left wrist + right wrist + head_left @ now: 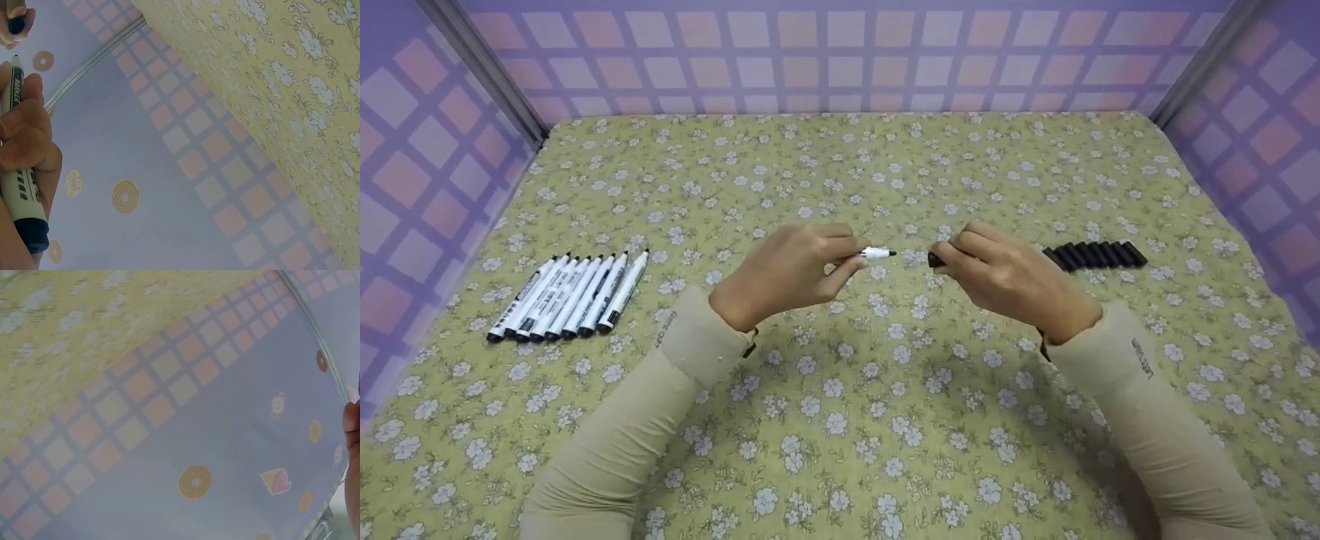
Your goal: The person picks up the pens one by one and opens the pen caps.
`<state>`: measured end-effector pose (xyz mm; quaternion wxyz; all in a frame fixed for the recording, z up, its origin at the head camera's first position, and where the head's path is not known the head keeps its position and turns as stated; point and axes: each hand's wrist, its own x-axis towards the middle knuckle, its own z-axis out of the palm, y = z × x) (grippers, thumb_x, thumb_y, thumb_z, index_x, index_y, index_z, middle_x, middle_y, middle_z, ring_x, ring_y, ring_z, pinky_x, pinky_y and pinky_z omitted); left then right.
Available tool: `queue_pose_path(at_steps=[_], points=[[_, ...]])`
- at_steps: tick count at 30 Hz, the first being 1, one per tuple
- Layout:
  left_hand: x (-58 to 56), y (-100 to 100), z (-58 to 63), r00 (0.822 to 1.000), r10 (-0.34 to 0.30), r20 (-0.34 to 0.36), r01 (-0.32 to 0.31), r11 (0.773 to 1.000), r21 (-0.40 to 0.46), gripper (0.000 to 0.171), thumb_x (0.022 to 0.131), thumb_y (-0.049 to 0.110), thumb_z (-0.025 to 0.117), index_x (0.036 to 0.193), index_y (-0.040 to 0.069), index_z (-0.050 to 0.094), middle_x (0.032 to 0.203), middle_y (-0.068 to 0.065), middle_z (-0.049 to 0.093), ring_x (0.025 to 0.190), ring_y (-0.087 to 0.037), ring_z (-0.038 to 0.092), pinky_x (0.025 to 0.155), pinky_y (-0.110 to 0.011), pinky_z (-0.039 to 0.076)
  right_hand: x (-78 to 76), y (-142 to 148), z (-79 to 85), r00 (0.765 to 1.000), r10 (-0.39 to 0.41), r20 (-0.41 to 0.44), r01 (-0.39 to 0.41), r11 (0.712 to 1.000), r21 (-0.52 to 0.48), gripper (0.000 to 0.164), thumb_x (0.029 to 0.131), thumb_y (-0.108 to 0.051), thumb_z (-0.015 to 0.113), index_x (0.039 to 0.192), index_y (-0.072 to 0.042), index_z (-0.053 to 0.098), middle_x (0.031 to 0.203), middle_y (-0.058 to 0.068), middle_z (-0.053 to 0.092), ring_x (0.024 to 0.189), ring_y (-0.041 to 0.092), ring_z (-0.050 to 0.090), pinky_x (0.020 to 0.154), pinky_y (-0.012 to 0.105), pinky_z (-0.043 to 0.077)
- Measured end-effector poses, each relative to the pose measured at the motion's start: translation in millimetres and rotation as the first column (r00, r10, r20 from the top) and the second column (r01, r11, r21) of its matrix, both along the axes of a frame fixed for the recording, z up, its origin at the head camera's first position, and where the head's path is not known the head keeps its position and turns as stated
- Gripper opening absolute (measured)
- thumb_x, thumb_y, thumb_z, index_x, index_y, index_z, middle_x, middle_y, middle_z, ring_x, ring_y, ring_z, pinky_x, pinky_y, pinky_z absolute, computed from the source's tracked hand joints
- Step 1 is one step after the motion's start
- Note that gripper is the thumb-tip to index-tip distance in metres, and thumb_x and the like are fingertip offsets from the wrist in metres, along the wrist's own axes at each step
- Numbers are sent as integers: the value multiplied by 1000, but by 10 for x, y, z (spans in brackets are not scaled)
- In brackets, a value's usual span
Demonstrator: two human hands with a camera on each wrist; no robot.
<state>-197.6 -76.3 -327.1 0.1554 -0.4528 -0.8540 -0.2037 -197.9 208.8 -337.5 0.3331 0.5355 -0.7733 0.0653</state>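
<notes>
My left hand (799, 266) grips a white marker (877, 253) whose bare black tip points right. In the left wrist view the marker's barrel (21, 185) runs through the curled fingers, its dark end plug at the bottom. A black cap (935, 259) is pinched in my right hand (1005, 274), a short gap away from the tip. Only an edge of the right hand (352, 439) enters the right wrist view, and the cap is hidden there.
Several white markers (570, 296) lie side by side on the left of the flowered cloth (840, 420). A row of several black caps (1099, 255) lies to the right, partly behind the right hand. Checked panels (847, 64) border the table at the back and sides.
</notes>
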Motion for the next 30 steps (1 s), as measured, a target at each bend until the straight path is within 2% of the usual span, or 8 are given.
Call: queue_pose_path(at_steps=[6, 13, 16, 24, 30], points=[[-1, 54, -10, 1000, -2, -5, 2, 1000, -13, 22, 98, 19, 56, 101, 5, 73, 84, -5, 67, 56, -10, 50, 52, -22, 44, -12, -44, 35, 1000, 28, 12, -28, 1000, -13, 22, 98, -11, 53, 110, 2, 67, 86, 12, 61, 70, 21, 48, 58, 29, 42], [-5, 84, -15, 999, -16, -33, 17, 1000, 10, 22, 98, 19, 56, 103, 4, 72, 89, -6, 68, 58, -10, 54, 54, -21, 47, -21, -32, 49, 999, 37, 23, -36, 999, -38, 23, 99, -13, 53, 110, 2, 66, 85, 11, 60, 69, 20, 48, 58, 30, 41], [-5, 79, -12, 1000, -9, -23, 10, 1000, 19, 23, 98, 19, 56, 106, 4, 71, 91, -6, 68, 61, -11, 55, 57, -22, 48, -26, -25, 44, 998, 43, 37, -42, 998, -47, 23, 99, -14, 53, 109, 2, 66, 84, 11, 59, 68, 20, 48, 57, 29, 42], [4, 52, 0, 996, 62, 60, -64, 997, 33, 25, 99, 25, 55, 110, 4, 64, 99, -7, 66, 84, -16, 66, 73, -27, 55, -27, -36, 39, 997, 45, 55, -41, 996, -73, 22, 98, -13, 54, 108, 2, 66, 82, 11, 59, 66, 19, 48, 56, 29, 41], [16, 8, 21, 986, 81, 143, -90, 995, 53, 23, 99, 17, 53, 116, 4, 60, 105, -8, 64, 86, -16, 64, 73, -28, 54, -36, -39, 36, 997, 52, 55, -46, 994, -102, 20, 97, -12, 57, 106, 3, 67, 83, 12, 61, 66, 21, 50, 56, 30, 42]])
